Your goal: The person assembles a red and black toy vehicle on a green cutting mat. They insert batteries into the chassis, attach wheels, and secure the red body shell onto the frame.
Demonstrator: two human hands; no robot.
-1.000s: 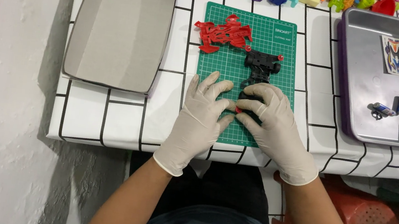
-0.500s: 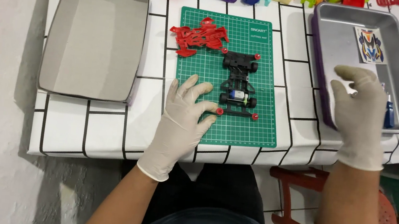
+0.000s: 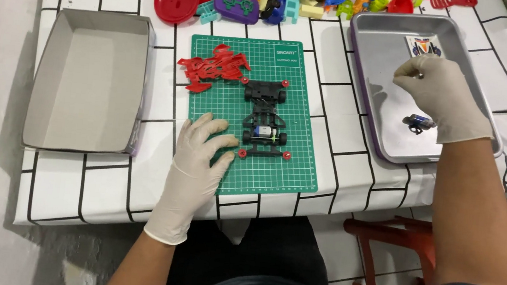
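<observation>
The black toy car chassis [image 3: 264, 119] lies in the middle of the green cutting mat [image 3: 276, 170], with the red body shell [image 3: 212, 68] detached at the mat's upper left. Farthest left stands an empty grey tray [image 3: 51, 132]. The left hand [image 3: 197, 161], gloved, rests flat on the mat's left edge just beside the chassis, fingers spread and holding nothing. Half a second ago the right hand [image 3: 442, 97] hovered open at the metal tray [image 3: 373, 99]; now it is over the tray's middle, thumb and forefinger pinched on something too small to make out. So I judge that a small part is being fetched for the chassis.
</observation>
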